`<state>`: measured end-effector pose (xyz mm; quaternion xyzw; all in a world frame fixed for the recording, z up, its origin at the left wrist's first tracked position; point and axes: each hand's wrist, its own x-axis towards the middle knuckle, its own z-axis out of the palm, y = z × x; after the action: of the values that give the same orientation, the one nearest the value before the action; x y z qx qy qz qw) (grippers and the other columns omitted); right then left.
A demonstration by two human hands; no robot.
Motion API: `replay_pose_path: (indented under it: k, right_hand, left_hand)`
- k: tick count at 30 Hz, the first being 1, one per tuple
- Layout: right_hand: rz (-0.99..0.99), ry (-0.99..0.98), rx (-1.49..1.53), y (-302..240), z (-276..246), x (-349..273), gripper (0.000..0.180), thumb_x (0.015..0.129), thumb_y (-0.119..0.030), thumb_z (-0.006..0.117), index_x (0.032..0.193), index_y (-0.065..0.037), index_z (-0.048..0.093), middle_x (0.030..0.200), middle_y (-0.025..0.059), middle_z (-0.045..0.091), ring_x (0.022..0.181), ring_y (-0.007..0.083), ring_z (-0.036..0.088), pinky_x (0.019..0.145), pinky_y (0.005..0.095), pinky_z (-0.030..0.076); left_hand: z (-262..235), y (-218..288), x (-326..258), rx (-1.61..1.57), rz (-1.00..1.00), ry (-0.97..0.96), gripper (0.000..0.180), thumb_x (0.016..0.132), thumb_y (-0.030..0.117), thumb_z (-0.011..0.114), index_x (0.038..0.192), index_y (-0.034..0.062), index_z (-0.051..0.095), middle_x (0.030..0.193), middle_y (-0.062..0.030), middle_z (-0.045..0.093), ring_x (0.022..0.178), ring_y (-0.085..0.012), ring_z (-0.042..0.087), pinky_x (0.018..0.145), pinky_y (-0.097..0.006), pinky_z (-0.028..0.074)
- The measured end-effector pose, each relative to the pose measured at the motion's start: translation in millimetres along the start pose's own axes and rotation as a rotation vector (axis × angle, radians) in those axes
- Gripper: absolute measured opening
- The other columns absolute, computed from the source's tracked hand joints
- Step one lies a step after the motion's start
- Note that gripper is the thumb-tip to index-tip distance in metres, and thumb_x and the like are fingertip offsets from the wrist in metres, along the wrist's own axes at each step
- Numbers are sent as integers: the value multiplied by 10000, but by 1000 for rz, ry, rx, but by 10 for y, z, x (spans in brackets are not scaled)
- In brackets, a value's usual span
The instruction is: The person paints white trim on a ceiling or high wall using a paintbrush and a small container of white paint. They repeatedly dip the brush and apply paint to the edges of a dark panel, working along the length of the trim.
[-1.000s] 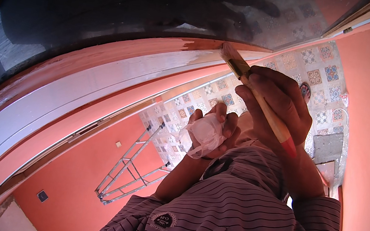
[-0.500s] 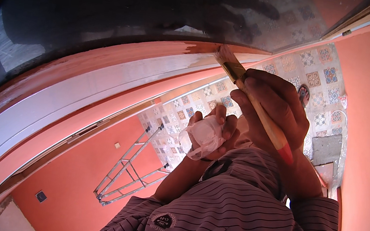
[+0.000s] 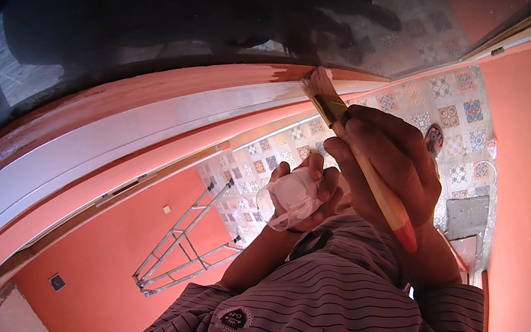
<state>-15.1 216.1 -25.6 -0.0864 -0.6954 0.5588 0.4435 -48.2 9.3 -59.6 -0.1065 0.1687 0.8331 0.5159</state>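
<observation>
My right hand [image 3: 399, 165] grips the wooden handle of a paintbrush [image 3: 373, 186] with a red end. Its pale-coated bristles are at the wall trim [image 3: 174, 85], by the border between pale pink paint and a brown-red stretch; whether they touch it is hard to tell. Lower and to the left, my left hand [image 3: 330, 189] has its fingers wrapped round a translucent plastic cup [image 3: 290, 196] smeared with whitish paint. What lies inside the cup cannot be made out.
A dark glossy panel [image 3: 187, 1] runs above the trim. Far below, a metal frame like a ladder or scaffold [image 3: 181, 236] stands by an orange wall [image 3: 97, 264]. On the patterned tile floor [image 3: 451, 112] lie a sandal [image 3: 434, 138] and a grey mat [image 3: 468, 217].
The brush and my right hand have shifted slightly to the left and nearer to me, along the trim. My left hand and the cup stay nearly where they were.
</observation>
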Motion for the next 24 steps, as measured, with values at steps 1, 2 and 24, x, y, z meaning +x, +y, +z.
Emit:
replay_pose_path:
  k: [1, 2, 24]
  right_hand:
    - [4, 0, -7, -9, 1, 5, 489, 797, 16, 919, 1228, -7, 691, 1178, 198, 722, 1025, 289, 773, 830, 347, 674]
    - [-8, 4, -5, -9, 8, 12, 486, 798, 15, 919, 1226, -4, 690, 1174, 200, 722, 1018, 291, 774, 826, 350, 675]
    - [-85, 139, 62, -145, 120, 150, 467, 750, -46, 957, 1170, 3, 757, 1065, 191, 744, 832, 245, 776, 676, 315, 660]
  left_hand:
    - [-12, -4, -24, -10, 4, 29, 552, 1050, 635, 546, 1152, 93, 575, 956, -150, 626, 623, -248, 627, 538, -301, 501]
    - [-47, 8, -31, -51, -13, 5, 558, 1033, 640, 567, 1203, 109, 574, 1023, -137, 633, 726, -250, 632, 606, -331, 520]
    - [190, 29, 70, -192, 14, 173, 580, 1061, 639, 493, 1196, 88, 614, 999, -177, 681, 705, -293, 686, 692, -381, 537]
